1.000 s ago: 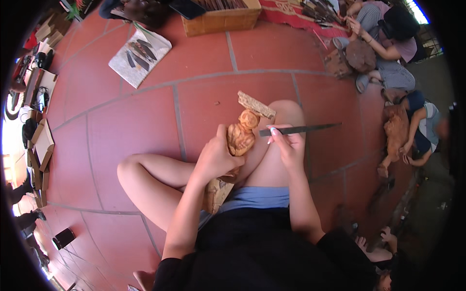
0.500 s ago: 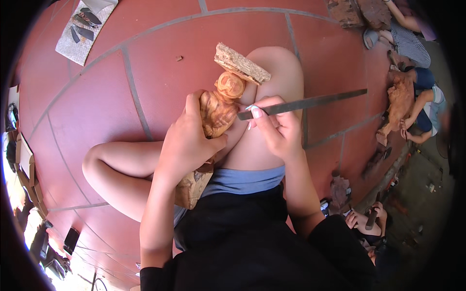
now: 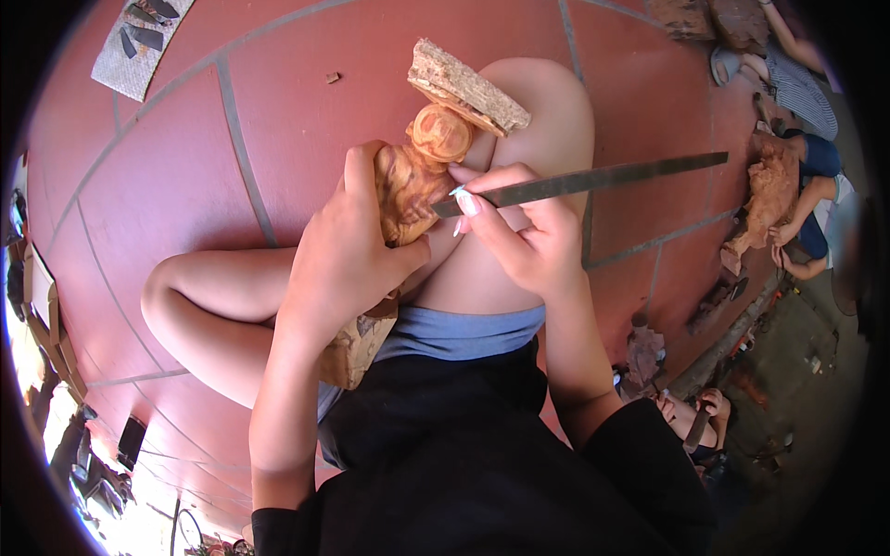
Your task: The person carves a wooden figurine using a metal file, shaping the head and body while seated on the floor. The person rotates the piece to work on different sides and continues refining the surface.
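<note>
Your left hand wraps the wooden figure's body above your crossed legs; your right hand pinches a dark flat tool, its near end beside that body. Wood: probably stiff, fairly weighty, smooth enough to slip. Best hold: thick body or base block, not the head.

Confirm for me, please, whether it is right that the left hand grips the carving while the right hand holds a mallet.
Not quite: what the right hand holds is misnamed. The head view shows a long, flat tool there. The left hand does grip the carving.
</note>
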`<control>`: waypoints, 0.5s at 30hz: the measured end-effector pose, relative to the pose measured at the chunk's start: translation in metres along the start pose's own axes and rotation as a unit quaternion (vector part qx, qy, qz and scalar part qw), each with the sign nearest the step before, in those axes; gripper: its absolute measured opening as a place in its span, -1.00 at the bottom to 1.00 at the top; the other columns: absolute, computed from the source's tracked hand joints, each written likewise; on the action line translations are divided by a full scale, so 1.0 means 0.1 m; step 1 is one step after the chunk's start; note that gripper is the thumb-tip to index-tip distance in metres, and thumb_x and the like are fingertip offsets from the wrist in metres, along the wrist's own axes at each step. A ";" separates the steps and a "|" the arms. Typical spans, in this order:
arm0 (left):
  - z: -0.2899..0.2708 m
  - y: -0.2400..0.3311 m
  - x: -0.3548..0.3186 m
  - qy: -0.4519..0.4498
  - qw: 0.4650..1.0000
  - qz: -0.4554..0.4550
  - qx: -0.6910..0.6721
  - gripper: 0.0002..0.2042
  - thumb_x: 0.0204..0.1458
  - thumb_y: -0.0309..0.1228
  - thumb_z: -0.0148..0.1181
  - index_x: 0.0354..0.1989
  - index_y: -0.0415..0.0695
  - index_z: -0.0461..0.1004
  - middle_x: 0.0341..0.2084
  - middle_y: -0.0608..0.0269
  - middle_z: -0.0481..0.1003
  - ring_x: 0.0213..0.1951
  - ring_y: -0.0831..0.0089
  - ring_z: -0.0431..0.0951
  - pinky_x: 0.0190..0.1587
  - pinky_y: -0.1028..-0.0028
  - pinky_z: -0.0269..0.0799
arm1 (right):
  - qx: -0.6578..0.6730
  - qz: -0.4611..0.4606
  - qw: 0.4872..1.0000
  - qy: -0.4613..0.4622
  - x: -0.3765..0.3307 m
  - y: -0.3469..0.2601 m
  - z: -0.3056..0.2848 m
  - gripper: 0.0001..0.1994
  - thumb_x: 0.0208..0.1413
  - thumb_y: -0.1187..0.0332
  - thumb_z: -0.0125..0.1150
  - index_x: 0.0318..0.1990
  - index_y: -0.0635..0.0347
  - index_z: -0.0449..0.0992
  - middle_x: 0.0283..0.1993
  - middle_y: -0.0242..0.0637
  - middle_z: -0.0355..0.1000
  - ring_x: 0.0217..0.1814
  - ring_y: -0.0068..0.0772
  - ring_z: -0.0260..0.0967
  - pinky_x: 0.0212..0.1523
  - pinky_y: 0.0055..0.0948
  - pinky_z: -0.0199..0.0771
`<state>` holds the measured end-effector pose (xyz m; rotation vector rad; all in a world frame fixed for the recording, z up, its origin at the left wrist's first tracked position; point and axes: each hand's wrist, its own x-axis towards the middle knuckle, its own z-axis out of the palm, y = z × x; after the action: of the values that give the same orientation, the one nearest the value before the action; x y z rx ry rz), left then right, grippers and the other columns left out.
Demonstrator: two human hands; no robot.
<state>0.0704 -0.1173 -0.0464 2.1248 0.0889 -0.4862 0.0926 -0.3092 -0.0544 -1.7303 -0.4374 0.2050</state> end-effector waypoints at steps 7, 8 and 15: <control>0.00 0.00 0.02 -0.008 1.000 0.002 -0.015 -0.32 -0.26 -0.42 0.33 0.09 -0.24 0.12 -0.29 -0.24 0.48 -0.20 -0.17 0.52 -0.19 0.13 0.42 | 0.096 0.068 0.991 0.067 -0.07 0.02 0.05 -0.92 0.16 0.60 0.09 -0.22 0.44 0.47 -0.38 -0.19 0.52 -0.41 -0.57 0.48 -0.15 -0.45 0.55; 0.01 0.00 0.01 -0.006 1.000 0.006 -0.013 -0.32 -0.26 -0.42 0.32 0.09 -0.25 0.12 -0.29 -0.24 0.48 -0.20 -0.17 0.51 -0.19 0.12 0.42 | 0.073 0.041 0.996 0.042 -0.07 0.03 0.03 -0.91 0.16 0.61 0.09 -0.22 0.44 0.47 -0.35 -0.17 0.52 -0.41 -0.57 0.48 -0.20 -0.50 0.54; -0.01 0.01 0.01 -0.002 1.000 0.005 -0.001 -0.33 -0.26 -0.43 0.31 0.08 -0.26 0.12 -0.29 -0.24 0.48 -0.18 -0.18 0.50 -0.17 0.12 0.42 | 0.074 0.051 0.995 0.053 -0.07 0.07 0.01 -0.91 0.16 0.62 0.08 -0.19 0.44 0.44 -0.31 -0.18 0.50 -0.38 -0.59 0.46 -0.29 -0.60 0.52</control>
<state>0.0721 -0.1173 -0.0459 2.1215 0.0759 -0.4831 0.0872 -0.3119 -0.0624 -1.6113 -0.2496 0.2131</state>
